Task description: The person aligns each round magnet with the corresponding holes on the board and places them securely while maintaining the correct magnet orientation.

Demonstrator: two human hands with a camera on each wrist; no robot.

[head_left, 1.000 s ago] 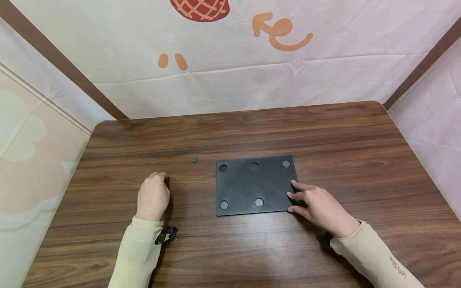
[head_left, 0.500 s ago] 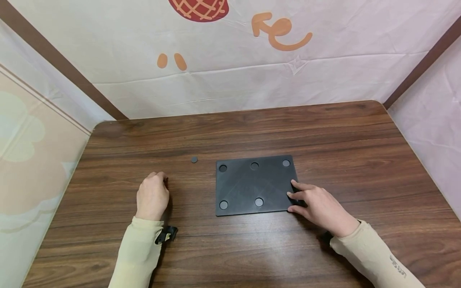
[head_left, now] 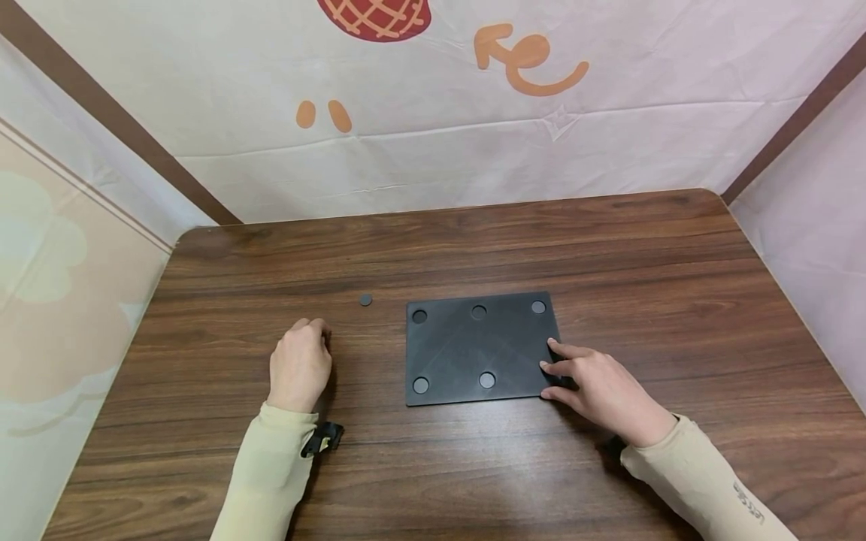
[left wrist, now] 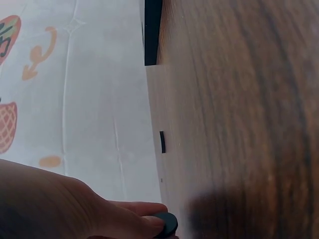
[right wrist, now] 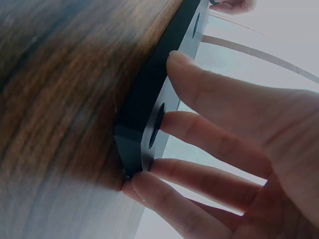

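My left hand [head_left: 301, 370] pinches a small dark disc [left wrist: 169, 224] on its edge, low over the table; the hand hides it in the head view. A matching loose disc [head_left: 365, 300] lies flat beyond that hand. Right of both is a flat black board [head_left: 449, 346] with round recesses along its two long sides. Three recesses look filled with lighter grey discs; the two at the back left and back middle look dark. My right hand [head_left: 605, 391] rests on the board's right end, fingers spread, thumb at the near edge. Its fingertips lie around a corner recess [right wrist: 157, 125].
The wood-grain table [head_left: 460, 466] has rounded far corners. A pale printed cloth [head_left: 433, 165] hangs right behind its back edge, with more cloth at both sides. A black strap piece [head_left: 323, 439] sticks out from the left wrist.
My left hand has shifted slightly right toward the board with its disc. The right hand, the board and the loose disc stay put.
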